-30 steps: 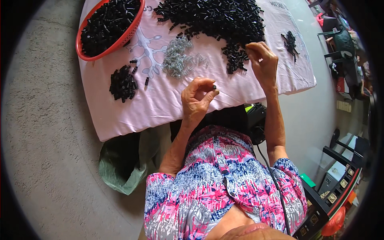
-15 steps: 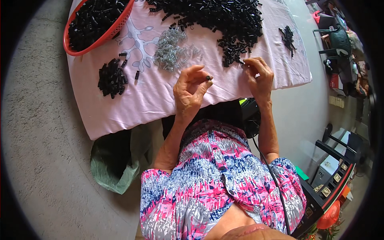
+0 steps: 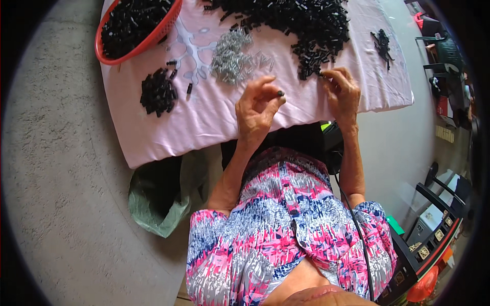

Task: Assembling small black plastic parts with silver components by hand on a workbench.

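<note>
Between the thumb and fingers of my left hand (image 3: pixel 256 107) a small black cylindrical piece (image 3: pixel 280 94) is pinched, just above the pink cloth near the table's front edge. My right hand (image 3: pixel 345 94) reaches to the near end of a large heap of black cylindrical pieces (image 3: pixel 321 35); its fingertips close at a piece there, partly hidden by the fingers. Beyond my left hand lies a pile of small clear parts (image 3: pixel 232 58), a few of them strewn to its right. Further left sits a smaller pile of black pieces (image 3: pixel 158 93).
A red basket (image 3: pixel 153 48) full of black pieces stands at the far left of the cloth-covered table (image 3: pixel 214 132). A little group of thin black pieces (image 3: pixel 383 48) lies at the right. Below the left table edge hangs an open green bag (image 3: pixel 158 214). A cable (image 3: pixel 357 229) runs down my front.
The whole view has shifted, so the table and both hands appear further right and slightly higher. The black piece stays in my left hand; my right fingertips remain at the heap's near end.
</note>
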The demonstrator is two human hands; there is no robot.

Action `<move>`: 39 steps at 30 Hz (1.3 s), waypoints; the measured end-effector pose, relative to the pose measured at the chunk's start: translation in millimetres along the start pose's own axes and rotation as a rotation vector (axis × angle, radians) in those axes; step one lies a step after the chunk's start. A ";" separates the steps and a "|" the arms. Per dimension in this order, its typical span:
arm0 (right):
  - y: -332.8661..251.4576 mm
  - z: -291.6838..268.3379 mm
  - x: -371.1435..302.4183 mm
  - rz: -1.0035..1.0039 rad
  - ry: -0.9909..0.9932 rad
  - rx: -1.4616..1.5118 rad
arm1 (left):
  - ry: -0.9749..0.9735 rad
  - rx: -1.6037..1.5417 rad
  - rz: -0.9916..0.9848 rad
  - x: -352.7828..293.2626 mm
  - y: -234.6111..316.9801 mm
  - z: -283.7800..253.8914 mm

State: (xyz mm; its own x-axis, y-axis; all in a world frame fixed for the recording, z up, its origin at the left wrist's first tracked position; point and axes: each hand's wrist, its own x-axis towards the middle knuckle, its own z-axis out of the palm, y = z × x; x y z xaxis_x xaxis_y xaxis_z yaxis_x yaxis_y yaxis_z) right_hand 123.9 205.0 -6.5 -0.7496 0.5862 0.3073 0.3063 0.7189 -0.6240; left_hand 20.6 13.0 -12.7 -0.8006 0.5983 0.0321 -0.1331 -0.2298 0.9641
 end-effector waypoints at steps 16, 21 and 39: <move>-13.4 21.7 73.2 -0.155 0.097 -0.013 | -0.033 0.098 0.104 2.3 -5.0 -0.6; -18.3 42.1 84.1 -0.211 0.118 -0.177 | -0.092 0.152 0.130 0.0 -7.3 -7.7; -9.4 14.1 86.6 -0.152 0.039 0.006 | -0.089 0.086 0.067 -2.9 -7.5 -4.9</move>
State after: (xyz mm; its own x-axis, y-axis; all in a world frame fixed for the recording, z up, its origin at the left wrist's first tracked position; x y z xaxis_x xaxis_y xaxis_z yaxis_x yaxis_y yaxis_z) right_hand 47.7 243.7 15.9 -0.7636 0.4849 0.4264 0.1871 0.7982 -0.5726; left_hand 21.1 9.3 -21.4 -0.7508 0.6500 0.1170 -0.0269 -0.2071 0.9780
